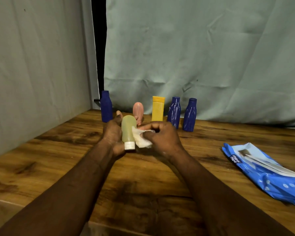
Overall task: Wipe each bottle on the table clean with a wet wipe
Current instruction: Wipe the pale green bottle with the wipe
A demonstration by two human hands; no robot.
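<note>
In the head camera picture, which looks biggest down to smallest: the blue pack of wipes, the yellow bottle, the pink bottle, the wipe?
1. Pack of wipes, though nearest the camera.
2. Yellow bottle.
3. Pink bottle, partly behind the green bottle, and wipe look alike; unranked.

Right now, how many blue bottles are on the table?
3: the left blue bottle beyond the left hand; the middle blue bottle and right blue bottle right of the yellow bottle. None appears hidden.

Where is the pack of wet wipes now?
The pack lies on the table at the head view's right edge, right of the right hand.
</note>
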